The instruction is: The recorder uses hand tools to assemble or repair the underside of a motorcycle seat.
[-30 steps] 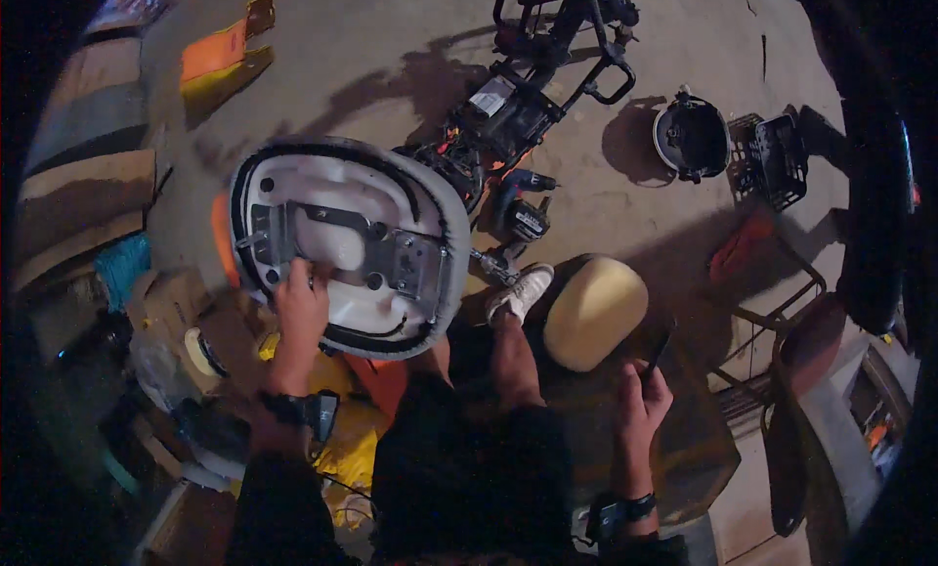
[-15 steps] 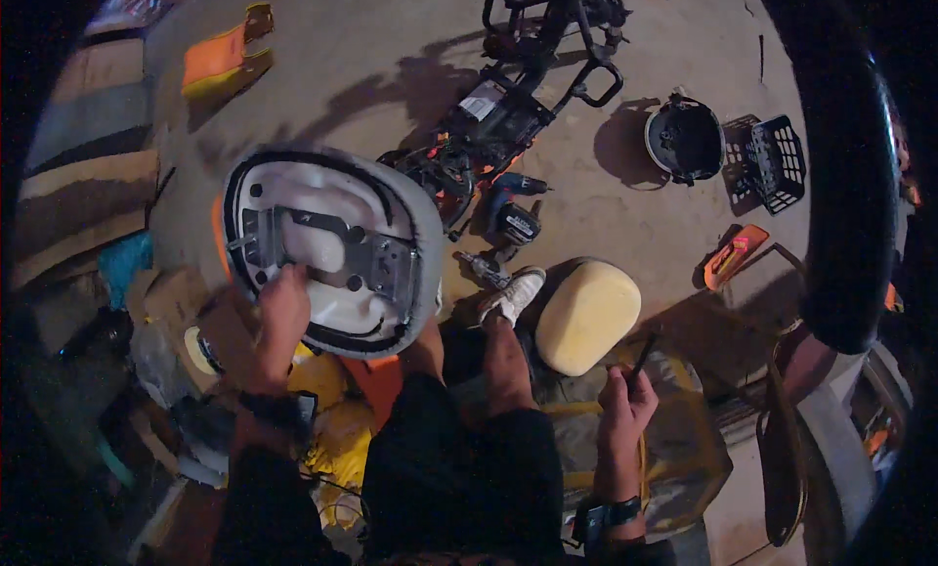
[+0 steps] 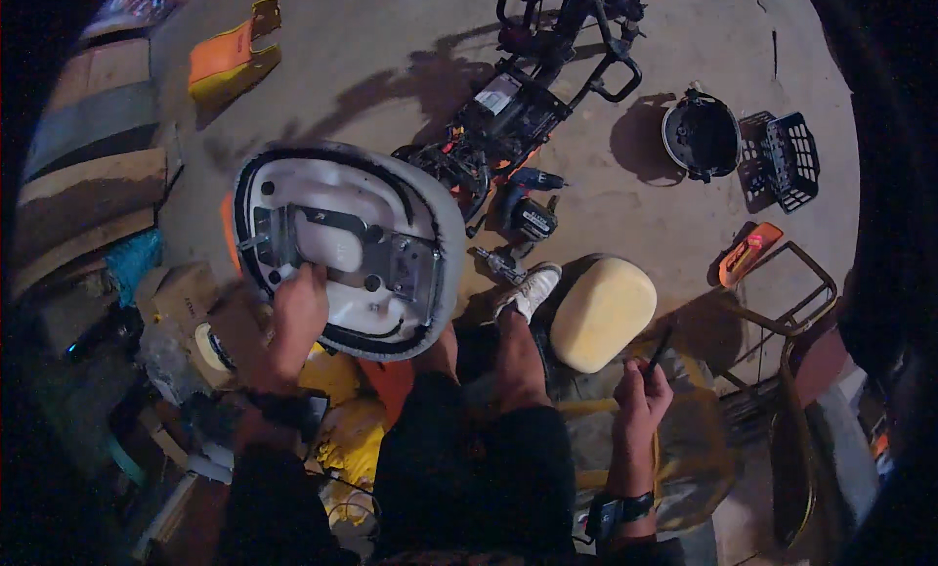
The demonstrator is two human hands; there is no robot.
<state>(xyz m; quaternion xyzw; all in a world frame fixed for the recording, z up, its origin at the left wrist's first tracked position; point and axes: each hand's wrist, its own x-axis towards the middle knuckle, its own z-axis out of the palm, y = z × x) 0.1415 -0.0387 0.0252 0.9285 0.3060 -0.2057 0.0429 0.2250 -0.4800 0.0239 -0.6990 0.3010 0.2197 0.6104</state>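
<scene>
White plastic underside of an upturned seat [image 3: 347,248] facing up, propped on the knee, left of the shoe [image 3: 528,290]; long axis from upper left to lower right. Left hand [image 3: 293,307] curled on its near rim, steadying. Right hand [image 3: 642,395] closed round a thin dark tool [image 3: 657,353]. Probably mid-unfastening the metal bracket [image 3: 352,243]; next calls for bringing the tool across.

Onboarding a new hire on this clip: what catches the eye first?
The big upturned seat, its white underside and metal bracket facing up, sits left of centre with the left hand gripping its near edge. The right hand holds a thin dark tool beside a yellow foam cushion. A stripped black frame lies on the concrete floor above.
</scene>
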